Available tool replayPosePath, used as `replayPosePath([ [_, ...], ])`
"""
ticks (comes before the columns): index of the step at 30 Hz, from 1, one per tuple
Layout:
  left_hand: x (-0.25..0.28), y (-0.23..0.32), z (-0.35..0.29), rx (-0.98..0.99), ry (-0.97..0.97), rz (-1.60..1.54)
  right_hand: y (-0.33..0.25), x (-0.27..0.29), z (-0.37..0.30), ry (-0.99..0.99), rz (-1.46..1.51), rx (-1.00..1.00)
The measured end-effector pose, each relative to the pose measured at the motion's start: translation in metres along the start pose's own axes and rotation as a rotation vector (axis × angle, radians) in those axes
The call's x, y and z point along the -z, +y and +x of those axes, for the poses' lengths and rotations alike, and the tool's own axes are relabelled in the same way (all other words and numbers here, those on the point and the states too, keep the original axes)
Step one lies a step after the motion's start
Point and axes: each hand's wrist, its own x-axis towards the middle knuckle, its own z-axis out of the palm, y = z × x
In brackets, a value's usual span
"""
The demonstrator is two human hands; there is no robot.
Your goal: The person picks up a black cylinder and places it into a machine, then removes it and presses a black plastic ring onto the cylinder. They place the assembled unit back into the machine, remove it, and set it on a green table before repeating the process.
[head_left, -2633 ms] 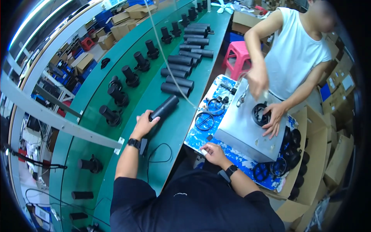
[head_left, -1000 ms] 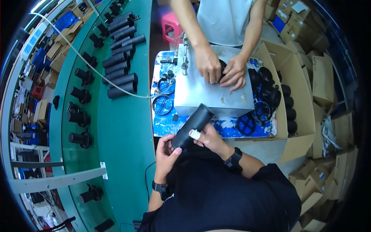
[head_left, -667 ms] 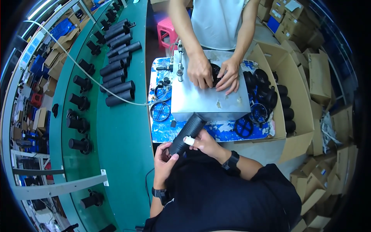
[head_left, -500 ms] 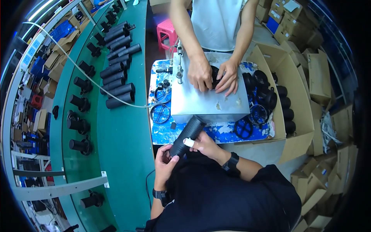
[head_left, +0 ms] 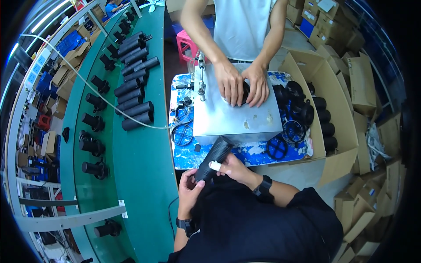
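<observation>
A black cylinder [head_left: 216, 153] with a textured, perforated-looking upper part and a ribbed lower part slants in front of my body. My left hand [head_left: 188, 193] is closed around its lower end. My right hand [head_left: 234, 168], with white tape on its thumb, grips its right side. Just beyond its upper end is the front edge of a silver metal box [head_left: 232, 120]. Across from me, a co-worker presses both hands [head_left: 243, 85] on a black round part [head_left: 242, 94] on top of that box.
The box stands on a blue, paint-worn table [head_left: 250, 154] with black rings [head_left: 182, 134] and other black parts. Several black cylinders [head_left: 139, 109] lie on the green bench [head_left: 144, 175] at left. An open carton [head_left: 342, 160] holds black parts at right. A pale hose [head_left: 101, 90] crosses the bench.
The view has shifted slightly. The co-worker's fingers have straightened and drawn closer together over the round part. My hands keep the same hold on the cylinder.
</observation>
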Motion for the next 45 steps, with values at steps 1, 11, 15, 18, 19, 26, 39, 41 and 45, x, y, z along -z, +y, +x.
replayPosePath([
  [1, 0.001, -0.002, 0.000, -0.001, -0.001, 0.002, 0.001, 0.001, 0.001, 0.000, 0.001, 0.002],
  [11, 0.008, -0.013, 0.003, 0.012, -0.015, 0.033, 0.001, 0.004, 0.001, 0.001, 0.002, -0.039],
  [15, 0.010, -0.016, 0.002, 0.021, -0.016, 0.056, 0.006, 0.006, 0.001, -0.009, 0.012, -0.024],
  [18, 0.010, -0.018, 0.002, 0.024, -0.017, 0.060, 0.009, 0.008, 0.002, -0.018, 0.013, -0.020],
  [19, 0.010, -0.018, 0.002, 0.021, -0.017, 0.054, 0.009, 0.008, 0.002, -0.021, 0.009, -0.023],
  [26, 0.009, -0.017, 0.002, 0.023, -0.012, 0.049, 0.011, 0.009, 0.002, -0.029, -0.001, -0.027],
  [39, 0.007, -0.020, 0.001, 0.026, -0.014, 0.050, 0.014, 0.011, 0.001, -0.024, -0.008, -0.035],
  [41, 0.007, -0.020, 0.001, 0.029, -0.014, 0.050, 0.014, 0.011, 0.001, -0.025, -0.007, -0.033],
  [45, 0.008, -0.021, 0.000, 0.048, -0.003, 0.071, 0.011, 0.009, -0.001, -0.019, -0.019, -0.044],
])
